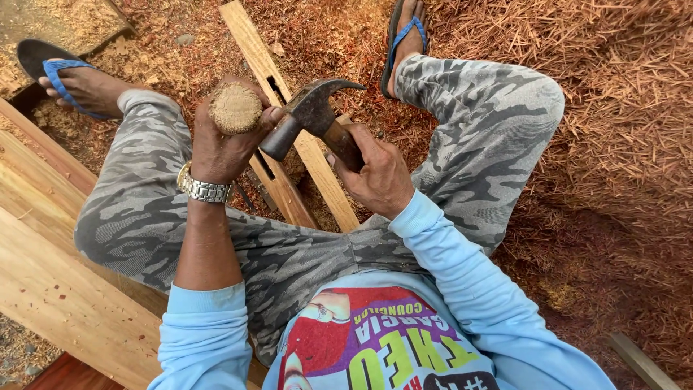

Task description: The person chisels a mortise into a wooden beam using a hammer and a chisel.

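You sat astride the slotted wooden rail (289,137), which ran away from you between your knees over the floor of reddish wood shavings (613,144), and everything here is placed from that rail. Your left hand (227,141) was wrapped shut around the wooden handle of a chisel (234,108), just left of the rail and above it; only the handle's battered, fibrous round end showed, with the blade hidden below your fist. A metal wristwatch (204,189) sat on that wrist. Your right hand (375,173) was clenched around the brown handle of the claw hammer (310,115), just right of the rail, with the hammer's dark steel head lying across the rail, its round striking face touching or almost touching the knuckles of your left hand beside the chisel handle, its claw pointing away to the right. A narrow rectangular slot (275,88) was cut in the rail beyond the hammer head, and another long slot showed nearer you, under your left hand. What lay inside the slots could not be told. Pale planks (50,274) lay well to the left of the rail, under your left leg. Your feet in blue flip-flops (58,72) rested on either side of the rail's far end.
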